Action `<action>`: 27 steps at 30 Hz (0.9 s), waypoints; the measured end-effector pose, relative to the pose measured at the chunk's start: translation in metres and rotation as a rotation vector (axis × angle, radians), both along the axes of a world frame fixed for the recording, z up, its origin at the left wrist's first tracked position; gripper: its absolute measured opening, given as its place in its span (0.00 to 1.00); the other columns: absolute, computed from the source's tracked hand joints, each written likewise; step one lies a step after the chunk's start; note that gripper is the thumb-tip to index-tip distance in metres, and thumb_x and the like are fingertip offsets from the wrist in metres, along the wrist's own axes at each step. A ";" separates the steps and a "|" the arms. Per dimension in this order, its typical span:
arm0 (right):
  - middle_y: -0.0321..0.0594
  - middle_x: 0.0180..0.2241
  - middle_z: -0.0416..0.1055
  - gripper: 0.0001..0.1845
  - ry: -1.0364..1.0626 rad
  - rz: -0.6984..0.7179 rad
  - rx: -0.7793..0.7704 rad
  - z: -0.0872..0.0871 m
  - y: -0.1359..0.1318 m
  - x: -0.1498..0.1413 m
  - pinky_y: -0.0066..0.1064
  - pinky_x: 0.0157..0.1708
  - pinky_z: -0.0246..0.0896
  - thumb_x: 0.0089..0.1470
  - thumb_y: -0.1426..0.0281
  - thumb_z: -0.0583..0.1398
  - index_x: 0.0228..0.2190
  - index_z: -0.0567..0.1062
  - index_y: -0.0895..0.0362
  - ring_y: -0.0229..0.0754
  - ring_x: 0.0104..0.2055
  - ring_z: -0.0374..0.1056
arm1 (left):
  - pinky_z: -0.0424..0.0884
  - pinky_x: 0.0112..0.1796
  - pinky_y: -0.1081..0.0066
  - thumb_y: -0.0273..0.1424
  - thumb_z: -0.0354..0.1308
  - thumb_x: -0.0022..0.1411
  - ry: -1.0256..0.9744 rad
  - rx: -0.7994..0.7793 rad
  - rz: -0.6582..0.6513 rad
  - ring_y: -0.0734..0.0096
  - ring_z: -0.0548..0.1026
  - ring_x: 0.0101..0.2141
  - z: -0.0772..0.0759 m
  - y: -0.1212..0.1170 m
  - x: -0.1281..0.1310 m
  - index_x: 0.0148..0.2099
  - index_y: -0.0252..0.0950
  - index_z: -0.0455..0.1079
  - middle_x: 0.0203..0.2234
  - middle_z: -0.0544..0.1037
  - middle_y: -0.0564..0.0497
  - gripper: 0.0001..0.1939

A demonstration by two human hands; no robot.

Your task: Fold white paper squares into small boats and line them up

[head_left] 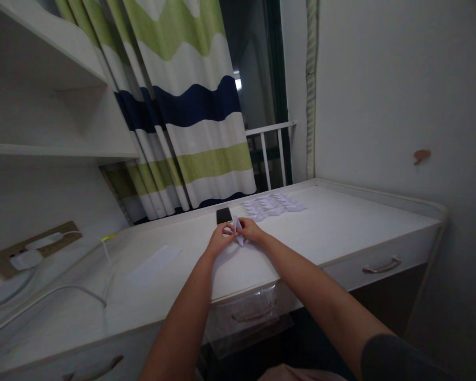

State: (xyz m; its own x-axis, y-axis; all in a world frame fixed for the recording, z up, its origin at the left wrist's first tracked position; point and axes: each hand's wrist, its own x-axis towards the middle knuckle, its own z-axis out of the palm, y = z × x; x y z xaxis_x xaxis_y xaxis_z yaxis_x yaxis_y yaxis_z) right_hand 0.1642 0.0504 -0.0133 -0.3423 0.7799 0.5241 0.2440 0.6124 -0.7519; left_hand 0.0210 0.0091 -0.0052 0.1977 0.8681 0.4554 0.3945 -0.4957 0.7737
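Observation:
A small piece of folded white paper [238, 237] is held upright between my two hands, just above the desk. My left hand [221, 238] pinches its left side with thumb and fingers. On the other side my right hand [250, 229] grips the paper, its fingertips partly hidden behind it. Several folded paper pieces [275, 205] lie in rows beyond my right hand. Right behind my left hand rests a black phone [223, 215]. To the left, a flat sheet of white paper [154, 264] lies on the desk.
The white desk [341, 222] has a raised rim along the wall and drawers in front. Clear plastic [241, 317] hangs at the front edge. A white cable [63, 288] runs across the left side near plugged-in chargers [26, 259]. A striped curtain [198, 106] hangs behind.

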 end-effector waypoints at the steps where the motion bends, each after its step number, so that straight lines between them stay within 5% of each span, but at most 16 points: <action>1: 0.33 0.22 0.65 0.06 -0.007 -0.002 0.001 0.000 0.000 0.000 0.24 0.26 0.53 0.36 0.78 0.56 0.24 0.68 0.61 0.33 0.25 0.59 | 0.67 0.23 0.76 0.31 0.58 0.44 -0.010 -0.005 0.002 0.74 0.70 0.28 0.000 0.000 0.000 0.30 0.35 0.62 0.32 0.69 0.50 0.10; 12: 0.31 0.21 0.63 0.06 -0.070 -0.051 0.091 -0.002 0.000 -0.003 0.22 0.24 0.51 0.38 0.78 0.56 0.25 0.67 0.60 0.31 0.24 0.57 | 0.65 0.22 0.79 0.24 0.53 0.47 0.094 0.041 0.261 0.80 0.68 0.22 0.003 -0.005 0.013 0.33 0.36 0.59 0.31 0.70 0.53 0.09; 27: 0.31 0.21 0.63 0.07 -0.055 -0.102 0.079 0.005 -0.012 -0.005 0.23 0.25 0.51 0.39 0.79 0.55 0.26 0.67 0.60 0.31 0.24 0.57 | 0.63 0.28 0.76 0.22 0.51 0.49 0.226 0.095 0.429 0.72 0.72 0.26 0.006 -0.008 0.015 0.36 0.36 0.67 0.24 0.74 0.51 0.10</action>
State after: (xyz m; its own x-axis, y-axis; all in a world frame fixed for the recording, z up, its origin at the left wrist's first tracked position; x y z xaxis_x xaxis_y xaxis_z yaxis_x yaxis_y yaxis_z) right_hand 0.1592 0.0382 -0.0083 -0.2927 0.7695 0.5676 0.3477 0.6386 -0.6865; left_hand 0.0358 0.0006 0.0009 -0.0656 0.8494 0.5237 0.7314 -0.3161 0.6043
